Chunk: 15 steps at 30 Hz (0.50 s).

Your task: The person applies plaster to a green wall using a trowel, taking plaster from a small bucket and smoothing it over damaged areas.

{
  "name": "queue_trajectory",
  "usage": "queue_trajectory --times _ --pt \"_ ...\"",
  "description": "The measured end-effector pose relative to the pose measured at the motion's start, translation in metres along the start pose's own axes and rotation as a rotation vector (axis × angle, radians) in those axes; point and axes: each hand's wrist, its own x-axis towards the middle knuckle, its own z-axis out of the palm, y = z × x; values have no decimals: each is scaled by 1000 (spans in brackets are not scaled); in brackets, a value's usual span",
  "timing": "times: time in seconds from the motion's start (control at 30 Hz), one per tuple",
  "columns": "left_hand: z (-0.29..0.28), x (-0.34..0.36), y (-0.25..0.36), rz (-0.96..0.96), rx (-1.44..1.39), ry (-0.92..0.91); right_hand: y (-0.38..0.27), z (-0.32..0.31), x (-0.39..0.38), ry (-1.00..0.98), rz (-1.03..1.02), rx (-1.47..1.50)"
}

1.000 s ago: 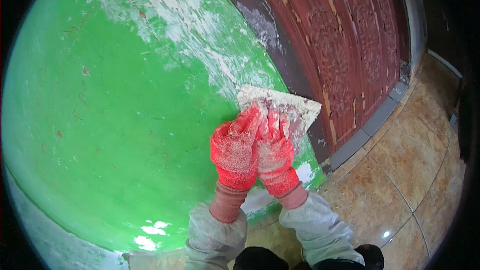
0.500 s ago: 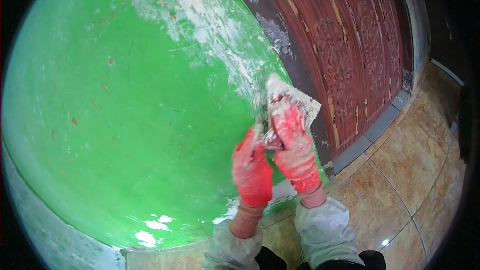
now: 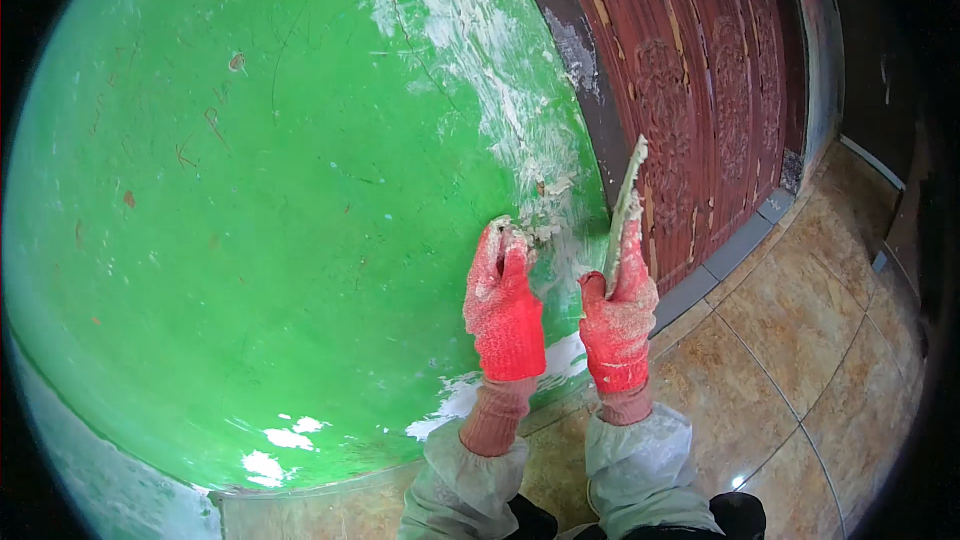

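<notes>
My right hand, in a red glove crusted with white paste, is shut on a broad putty knife, turned nearly edge-on at the right edge of the green wall. Just left of it, my left hand, gloved the same way, has its fingers curled near the wall around something small and paste-covered that I cannot make out. A band of white filler, rough and smeared over cracks, runs down the wall beside the dark door frame, with small lumps by my left fingertips.
A carved reddish wooden door with peeling strips stands to the right, above a grey sill strip. Tan floor tiles stretch along the lower right. Dark shoes show at the bottom edge.
My hands, together on the knife a second ago, are now apart. The knife has swung from lying broad side in view to nearly edge-on in my right hand. The view has shifted slightly.
</notes>
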Motion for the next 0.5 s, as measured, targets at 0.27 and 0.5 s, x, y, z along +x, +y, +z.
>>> queue_trajectory --times 0.27,0.5 --pt "-19 -8 5 40 81 7 -9 -9 -26 222 344 328" --pt "-17 -4 -19 298 908 -87 -9 -12 -41 290 761 647"
